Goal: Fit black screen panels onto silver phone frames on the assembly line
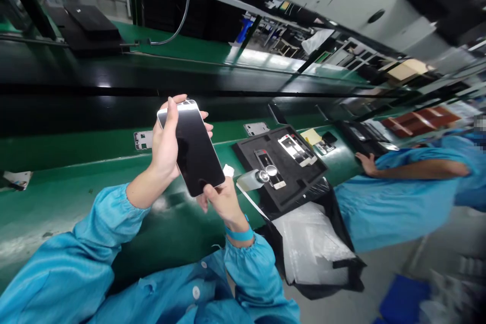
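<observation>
A smartphone (194,149) with a dark glossy screen and a white frame is held up over the green bench. My left hand (166,144) grips its upper left edge, thumb along the side and fingers wrapped behind. My right hand (220,197) pinches the phone's lower corner, with a blue wrist strap (239,234) on that wrist. Both of my sleeves are blue.
A black foam tray (299,182) holds phone parts and a small bottle (252,178). Metal frames (143,139) lie on the green conveyor belt (76,152). Clear plastic bags (311,243) hang off the bench edge. A co-worker's arm (413,168) in blue rests at the right.
</observation>
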A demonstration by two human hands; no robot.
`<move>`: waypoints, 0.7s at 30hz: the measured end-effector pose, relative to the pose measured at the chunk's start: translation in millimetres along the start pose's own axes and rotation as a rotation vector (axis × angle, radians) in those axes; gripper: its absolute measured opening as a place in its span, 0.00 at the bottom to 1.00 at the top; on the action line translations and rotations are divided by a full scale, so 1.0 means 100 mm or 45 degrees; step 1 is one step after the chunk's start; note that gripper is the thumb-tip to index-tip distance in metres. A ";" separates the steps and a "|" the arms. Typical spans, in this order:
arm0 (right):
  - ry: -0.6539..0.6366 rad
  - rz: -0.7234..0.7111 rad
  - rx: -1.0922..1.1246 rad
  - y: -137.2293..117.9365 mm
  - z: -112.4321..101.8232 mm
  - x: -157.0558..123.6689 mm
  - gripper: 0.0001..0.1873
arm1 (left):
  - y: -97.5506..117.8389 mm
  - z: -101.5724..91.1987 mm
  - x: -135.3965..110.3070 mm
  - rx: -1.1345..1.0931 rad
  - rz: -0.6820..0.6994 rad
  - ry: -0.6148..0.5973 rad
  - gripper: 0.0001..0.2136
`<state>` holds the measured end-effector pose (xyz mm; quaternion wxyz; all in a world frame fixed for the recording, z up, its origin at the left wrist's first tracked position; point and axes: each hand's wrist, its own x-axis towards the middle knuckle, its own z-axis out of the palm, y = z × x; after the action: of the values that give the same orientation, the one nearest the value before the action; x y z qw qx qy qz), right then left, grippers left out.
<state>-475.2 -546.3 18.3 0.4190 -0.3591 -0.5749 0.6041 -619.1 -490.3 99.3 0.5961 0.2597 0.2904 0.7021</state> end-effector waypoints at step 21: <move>0.255 -0.071 -0.268 -0.07 -1.06 -0.46 0.46 | -0.42 -0.08 0.54 0.107 0.126 0.238 0.31</move>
<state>-359.2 -546.5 14.1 0.4508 -0.4434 -0.6002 0.4898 -604.4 -432.3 64.2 0.5197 0.2317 0.3609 0.7390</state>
